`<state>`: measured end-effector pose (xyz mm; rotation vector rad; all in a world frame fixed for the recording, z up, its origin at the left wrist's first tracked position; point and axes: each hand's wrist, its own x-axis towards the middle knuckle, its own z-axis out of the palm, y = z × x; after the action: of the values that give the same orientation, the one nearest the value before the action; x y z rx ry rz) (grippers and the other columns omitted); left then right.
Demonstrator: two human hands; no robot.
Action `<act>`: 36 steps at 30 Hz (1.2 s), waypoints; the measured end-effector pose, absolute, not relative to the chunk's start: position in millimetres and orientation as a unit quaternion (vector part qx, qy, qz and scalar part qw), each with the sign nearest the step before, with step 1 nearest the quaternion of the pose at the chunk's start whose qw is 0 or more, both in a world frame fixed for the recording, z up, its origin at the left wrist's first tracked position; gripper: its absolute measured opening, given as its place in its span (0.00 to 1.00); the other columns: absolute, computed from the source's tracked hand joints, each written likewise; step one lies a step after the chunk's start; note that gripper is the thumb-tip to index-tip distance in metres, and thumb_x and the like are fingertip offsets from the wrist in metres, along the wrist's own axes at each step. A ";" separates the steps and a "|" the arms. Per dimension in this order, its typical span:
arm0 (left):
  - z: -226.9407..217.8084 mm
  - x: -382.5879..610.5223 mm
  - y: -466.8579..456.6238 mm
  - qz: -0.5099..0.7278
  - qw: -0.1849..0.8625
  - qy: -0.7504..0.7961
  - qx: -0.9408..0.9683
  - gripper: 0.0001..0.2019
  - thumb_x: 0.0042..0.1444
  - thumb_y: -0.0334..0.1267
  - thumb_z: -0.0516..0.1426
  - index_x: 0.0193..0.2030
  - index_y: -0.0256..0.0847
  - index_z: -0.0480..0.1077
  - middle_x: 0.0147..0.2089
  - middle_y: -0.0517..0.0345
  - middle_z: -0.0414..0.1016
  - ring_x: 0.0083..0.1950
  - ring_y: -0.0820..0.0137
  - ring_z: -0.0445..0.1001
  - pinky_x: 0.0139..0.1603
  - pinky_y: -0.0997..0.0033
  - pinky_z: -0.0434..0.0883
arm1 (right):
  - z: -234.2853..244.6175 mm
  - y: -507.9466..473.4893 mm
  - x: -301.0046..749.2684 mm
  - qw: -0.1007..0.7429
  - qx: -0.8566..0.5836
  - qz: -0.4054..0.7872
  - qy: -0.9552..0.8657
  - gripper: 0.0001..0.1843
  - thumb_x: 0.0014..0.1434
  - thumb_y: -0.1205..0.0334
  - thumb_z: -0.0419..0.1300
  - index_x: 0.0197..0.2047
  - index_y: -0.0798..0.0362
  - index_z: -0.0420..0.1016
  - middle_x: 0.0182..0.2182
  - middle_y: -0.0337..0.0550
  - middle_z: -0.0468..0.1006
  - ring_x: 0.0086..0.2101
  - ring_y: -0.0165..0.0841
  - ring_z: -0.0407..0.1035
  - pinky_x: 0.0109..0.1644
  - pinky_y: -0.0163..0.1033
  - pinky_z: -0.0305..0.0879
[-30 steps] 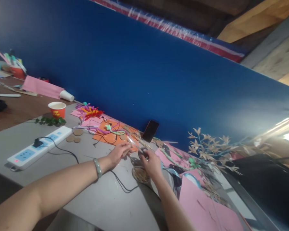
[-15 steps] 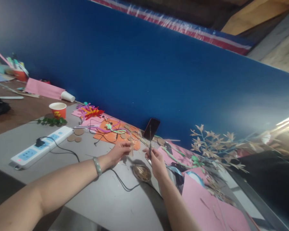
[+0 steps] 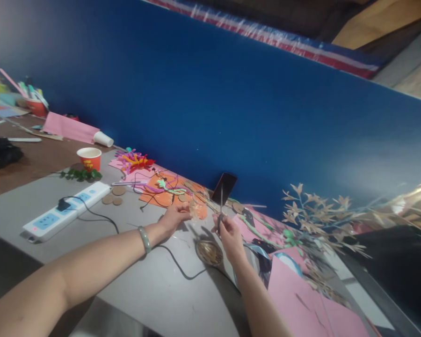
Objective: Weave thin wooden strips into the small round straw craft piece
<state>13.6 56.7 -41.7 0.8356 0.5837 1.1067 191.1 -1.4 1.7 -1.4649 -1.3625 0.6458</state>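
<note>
My left hand [image 3: 172, 217] pinches a small tan piece [image 3: 197, 210] just above the grey table [image 3: 136, 276]; a pale green bangle [image 3: 144, 238] sits on that wrist. My right hand [image 3: 228, 234] is closed around a pair of scissors [image 3: 220, 206], whose thin blades point straight up in front of a dark phone [image 3: 223, 188]. The two hands are a hand's width apart. Below them rests a small round dish [image 3: 208, 252] with tan bits in it.
A white power strip [image 3: 66, 210] with a black cable [image 3: 175, 264] lies at the left. Behind are an orange paper cup [image 3: 89, 158], pipe cleaners [image 3: 135, 161], orange paper [image 3: 161, 195], cardboard discs [image 3: 112, 195], pink paper [image 3: 308, 304], a dry branch [image 3: 315, 215] and a blue wall [image 3: 231, 107].
My right hand rose from the dish, turning the scissors blades upright. My left hand lifted slightly with the tan piece. The view shifted a little to the right.
</note>
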 end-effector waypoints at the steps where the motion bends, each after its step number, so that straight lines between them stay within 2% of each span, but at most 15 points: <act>1: -41.4 13.3 56.9 0.504 0.727 0.267 0.382 0.11 0.37 0.34 0.66 0.29 0.34 0.73 0.27 0.57 0.74 0.27 0.75 0.70 0.33 0.74 0.67 | 0.8 -0.9 191.8 0.499 -0.605 0.241 -0.571 0.18 0.52 0.46 0.58 0.25 0.53 0.65 0.19 0.36 0.66 0.21 0.28 0.59 0.24 0.33 0.55; 4: -38.9 11.6 56.2 0.497 0.722 0.277 0.394 0.11 0.39 0.36 0.66 0.27 0.35 0.71 0.27 0.58 0.73 0.27 0.76 0.71 0.33 0.75 0.68 | -1.5 -0.1 194.2 0.502 -0.599 0.188 -0.595 0.17 0.54 0.48 0.58 0.24 0.53 0.65 0.20 0.35 0.63 0.23 0.27 0.57 0.25 0.33 0.54; 6: -36.8 10.3 55.3 0.485 0.719 0.293 0.402 0.12 0.40 0.39 0.66 0.28 0.35 0.70 0.26 0.58 0.72 0.28 0.75 0.71 0.32 0.74 0.68 | -3.0 -0.2 195.7 0.492 -0.597 0.194 -0.603 0.17 0.54 0.48 0.58 0.25 0.54 0.66 0.19 0.35 0.63 0.22 0.27 0.57 0.25 0.33 0.55; 13: -35.2 9.9 54.8 0.471 0.723 0.287 0.415 0.14 0.41 0.40 0.65 0.28 0.36 0.66 0.23 0.61 0.69 0.26 0.75 0.71 0.28 0.76 0.67 | -0.4 -2.2 196.3 0.489 -0.597 0.269 -0.577 0.17 0.50 0.47 0.62 0.27 0.55 0.72 0.22 0.40 0.71 0.23 0.30 0.64 0.27 0.35 0.61; 16: -36.3 10.6 55.6 0.471 0.724 0.284 0.417 0.15 0.40 0.40 0.66 0.27 0.36 0.65 0.22 0.62 0.67 0.24 0.77 0.69 0.28 0.76 0.66 | 4.2 -3.1 196.3 0.493 -0.596 0.282 -0.568 0.18 0.46 0.47 0.65 0.23 0.55 0.70 0.24 0.43 0.75 0.25 0.31 0.66 0.27 0.35 0.61; 18: -37.1 10.7 56.1 0.472 0.726 0.277 0.417 0.15 0.39 0.39 0.66 0.26 0.36 0.64 0.23 0.63 0.67 0.24 0.77 0.68 0.28 0.76 0.66 | 5.7 -3.1 197.1 0.484 -0.601 0.278 -0.571 0.20 0.46 0.47 0.65 0.19 0.54 0.67 0.22 0.43 0.74 0.25 0.31 0.66 0.28 0.35 0.62; 21: -39.2 11.1 57.3 0.478 0.728 0.267 0.412 0.14 0.38 0.37 0.66 0.26 0.36 0.65 0.23 0.63 0.67 0.24 0.78 0.67 0.29 0.76 0.66 | 4.9 -2.2 199.2 0.464 -0.616 0.257 -0.583 0.22 0.47 0.44 0.63 0.18 0.53 0.65 0.18 0.41 0.71 0.23 0.30 0.65 0.27 0.34 0.60; 25: -42.7 11.8 59.4 0.479 0.732 0.267 0.405 0.13 0.36 0.35 0.67 0.28 0.35 0.69 0.24 0.62 0.68 0.24 0.78 0.67 0.31 0.74 0.67 | 1.7 -0.5 202.0 0.435 -0.622 0.241 -0.605 0.23 0.47 0.42 0.62 0.19 0.53 0.66 0.18 0.39 0.69 0.22 0.30 0.63 0.25 0.34 0.57; 30: -41.6 10.8 58.3 0.480 0.730 0.261 0.411 0.12 0.38 0.33 0.65 0.32 0.34 0.72 0.29 0.59 0.72 0.28 0.77 0.69 0.36 0.73 0.68 | 2.6 -0.5 203.4 0.382 -0.625 0.224 -0.643 0.20 0.47 0.44 0.62 0.22 0.54 0.66 0.18 0.36 0.67 0.22 0.28 0.60 0.25 0.33 0.54; 36: -38.2 9.4 56.7 0.493 0.722 0.271 0.403 0.14 0.37 0.33 0.66 0.34 0.34 0.73 0.32 0.55 0.75 0.31 0.75 0.71 0.36 0.73 0.67 | 11.4 -5.3 200.9 0.302 -0.627 0.178 -0.696 0.16 0.50 0.48 0.59 0.26 0.53 0.67 0.22 0.36 0.67 0.25 0.29 0.60 0.29 0.34 0.56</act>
<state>9.4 56.7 -38.2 0.8901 0.5997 1.0892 200.9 -5.3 11.4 -1.6630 -1.8456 0.4711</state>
